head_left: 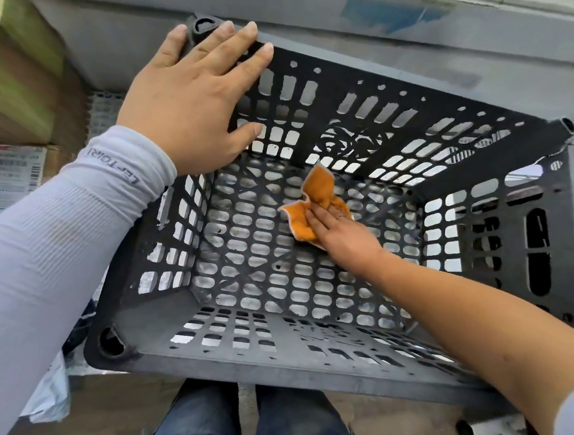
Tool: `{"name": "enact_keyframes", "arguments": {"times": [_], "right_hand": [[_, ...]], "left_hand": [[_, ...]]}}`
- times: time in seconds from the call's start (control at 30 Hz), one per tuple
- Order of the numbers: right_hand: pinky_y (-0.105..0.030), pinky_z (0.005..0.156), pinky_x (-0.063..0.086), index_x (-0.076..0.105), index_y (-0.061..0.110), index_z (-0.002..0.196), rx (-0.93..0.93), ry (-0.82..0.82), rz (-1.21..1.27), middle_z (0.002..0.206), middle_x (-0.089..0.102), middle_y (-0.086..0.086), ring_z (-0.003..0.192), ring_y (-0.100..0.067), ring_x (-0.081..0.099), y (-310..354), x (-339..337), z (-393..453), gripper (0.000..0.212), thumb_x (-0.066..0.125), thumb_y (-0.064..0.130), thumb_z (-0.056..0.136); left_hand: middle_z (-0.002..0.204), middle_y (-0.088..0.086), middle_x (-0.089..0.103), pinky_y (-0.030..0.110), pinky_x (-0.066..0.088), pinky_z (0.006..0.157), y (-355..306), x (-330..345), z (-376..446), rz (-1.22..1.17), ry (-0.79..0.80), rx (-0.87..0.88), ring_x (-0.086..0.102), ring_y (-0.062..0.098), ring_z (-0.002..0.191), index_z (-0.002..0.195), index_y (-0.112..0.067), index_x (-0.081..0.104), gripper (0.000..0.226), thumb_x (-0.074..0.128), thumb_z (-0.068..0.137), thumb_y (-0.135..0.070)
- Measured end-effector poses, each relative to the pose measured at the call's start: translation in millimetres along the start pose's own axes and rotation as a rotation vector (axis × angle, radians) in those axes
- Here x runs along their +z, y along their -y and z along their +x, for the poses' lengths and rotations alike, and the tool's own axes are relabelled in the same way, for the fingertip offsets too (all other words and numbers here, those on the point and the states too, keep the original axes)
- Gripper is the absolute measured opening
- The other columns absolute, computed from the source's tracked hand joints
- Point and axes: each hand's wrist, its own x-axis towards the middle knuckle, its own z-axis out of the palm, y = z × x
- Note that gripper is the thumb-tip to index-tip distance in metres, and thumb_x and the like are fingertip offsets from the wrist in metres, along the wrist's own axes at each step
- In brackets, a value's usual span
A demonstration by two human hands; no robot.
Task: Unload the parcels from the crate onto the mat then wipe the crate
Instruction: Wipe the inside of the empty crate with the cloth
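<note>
A dark grey perforated plastic crate fills the middle of the view, and nothing but a cloth lies inside it. My left hand lies over the crate's far left corner, fingers spread straight across the rim and thumb inside the wall. My right hand reaches down to the crate's floor and presses an orange cloth flat against the slotted bottom with straight fingers. The cloth is crumpled and sticks out beyond the fingertips toward the far wall.
Cardboard boxes and a labelled parcel are stacked at the left. A pale plastic bag lies at the lower left. A grey ledge runs behind the crate. My legs in jeans are below the crate's near rim.
</note>
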Motion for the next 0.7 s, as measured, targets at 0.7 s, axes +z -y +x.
{"name": "enact_keyframes", "arguments": {"times": [0.7], "right_hand": [[-0.045,0.111,0.045,0.044,0.008,0.147,0.773,-0.341,0.711,0.152,0.046,-0.016,0.129,-0.035,0.054,30.5,-20.5,51.8,0.060,0.052,-0.005,0.089]], "left_hand": [[0.174,-0.005,-0.002,0.050,-0.002,0.128,-0.5,-3.5,-0.6,-0.027,0.032,-0.010,0.000,0.014,0.160,0.166,-0.032,0.006,0.081,0.043,0.100,-0.060]]}}
